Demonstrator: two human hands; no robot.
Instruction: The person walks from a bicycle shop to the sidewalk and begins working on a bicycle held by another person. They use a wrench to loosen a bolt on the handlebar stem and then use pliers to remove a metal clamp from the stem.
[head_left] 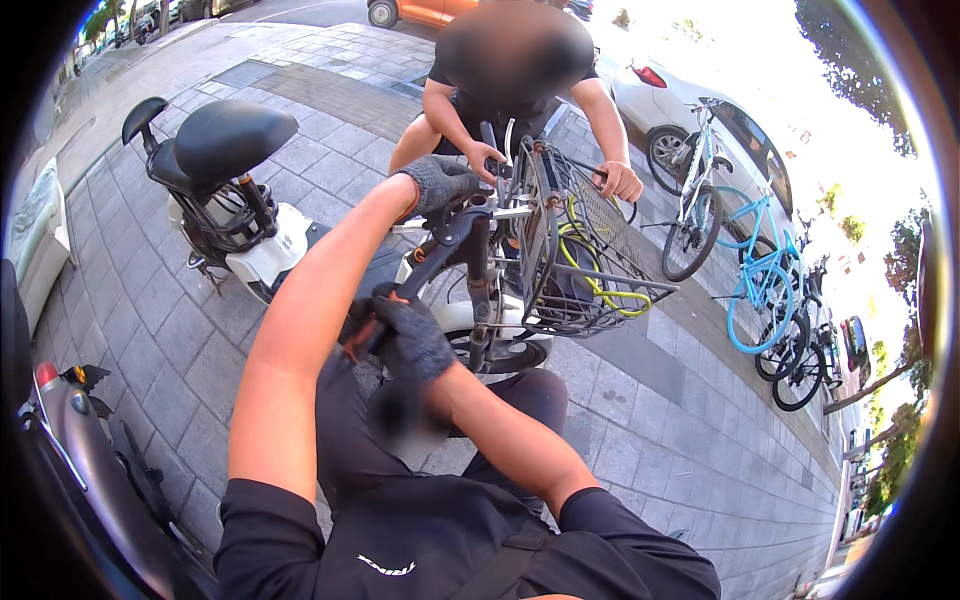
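My gloved left hand (445, 188) is closed at the top of the scooter's front column (477, 280), just above a black tool's head (452, 228); what its fingers hold is unclear. My gloved right hand (412, 335) grips the black-and-orange handle (372, 325) of that large tool, which slants up to the column. A metal basket (560, 270) with a yellow-green cable stands right of the column, over the front wheel. Across from me a crouching co-worker (510, 70) has one hand beside my left hand and the other on the right-hand handlebar grip near the basket.
The white scooter's black seat (235, 140) is at left. A dark two-wheeler (95, 455) stands at lower left. White and light-blue bicycles (760, 300) line the right, near a white car (645, 95). Grey paving (660, 420) surrounds us. An orange car (410, 12) is behind the co-worker.
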